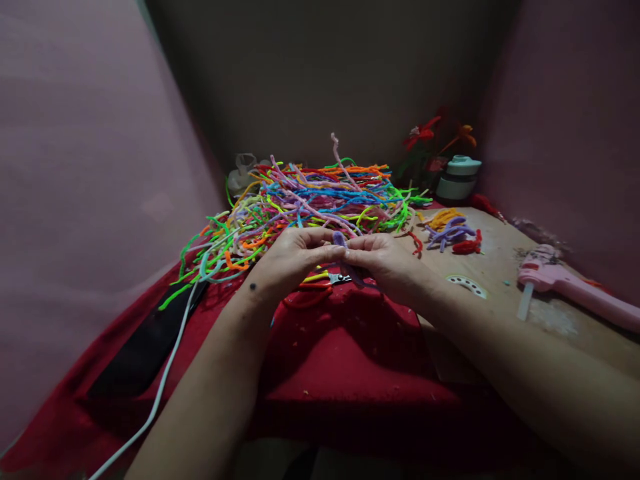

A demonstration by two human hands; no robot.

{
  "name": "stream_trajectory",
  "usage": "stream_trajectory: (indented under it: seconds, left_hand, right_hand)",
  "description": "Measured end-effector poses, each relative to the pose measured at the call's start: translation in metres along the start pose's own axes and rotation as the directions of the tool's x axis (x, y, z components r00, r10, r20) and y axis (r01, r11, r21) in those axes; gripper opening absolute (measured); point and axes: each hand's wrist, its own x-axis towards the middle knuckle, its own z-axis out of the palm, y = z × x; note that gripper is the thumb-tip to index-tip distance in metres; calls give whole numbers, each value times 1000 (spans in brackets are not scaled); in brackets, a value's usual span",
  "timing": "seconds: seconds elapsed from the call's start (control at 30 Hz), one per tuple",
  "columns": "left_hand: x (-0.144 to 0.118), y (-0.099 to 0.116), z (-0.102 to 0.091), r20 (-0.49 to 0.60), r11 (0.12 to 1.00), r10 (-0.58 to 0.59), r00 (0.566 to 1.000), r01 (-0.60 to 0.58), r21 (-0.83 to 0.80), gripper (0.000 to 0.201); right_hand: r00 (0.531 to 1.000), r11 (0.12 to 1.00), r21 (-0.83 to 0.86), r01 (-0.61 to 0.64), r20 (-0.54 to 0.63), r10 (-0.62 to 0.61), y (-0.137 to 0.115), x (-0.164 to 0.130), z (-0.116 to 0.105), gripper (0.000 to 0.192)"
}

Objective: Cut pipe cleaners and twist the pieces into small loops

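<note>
My left hand (293, 257) and my right hand (383, 260) meet at the middle of the view, fingertips together. Between them they pinch a short purple pipe cleaner (340, 239), bent into a small loop at the top. Its lower end hangs dark below my right hand's fingers. Just behind the hands lies a big tangled pile of coloured pipe cleaners (310, 200). Under the hands, on the red cloth (350, 347), rest scissors with red handles (315, 287).
A pink glue gun (570, 283) lies at the right on the wooden table (500, 267). Small bent orange, purple and red pieces (450, 230) sit beyond my right hand. Pipe-cleaner flowers (430, 137) and a lidded jar (457, 177) stand at the back. A white cable (160, 387) runs left.
</note>
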Motion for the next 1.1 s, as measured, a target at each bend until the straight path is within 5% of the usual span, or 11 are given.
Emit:
stream_trajectory:
  seconds: [0.2,0.47,0.73,0.9,1.1]
  left_hand:
    - [2,-4,4,-109,990,-5,994,-11,-140,24]
    - [3,-3,18,-109,973,5,994,-30,-227,20]
    - [5,-1,30,-264,997,53,963,-36,70,9]
    - [6,-4,34,-251,981,29,968,20,192,6]
    - [6,-6,36,-276,895,169,946,-29,445,13]
  right_hand:
    - [993,999,22,26,-119,-23,-2,1,3,2]
    - [965,994,-53,99,-238,-109,2,2,5,3]
    - [895,889,-421,182,-303,-327,2,-1,5,7]
    - [894,851,-502,154,-296,-337,5,0,2,9]
    - [894,755,-651,83,-286,-345,5,1,3,10]
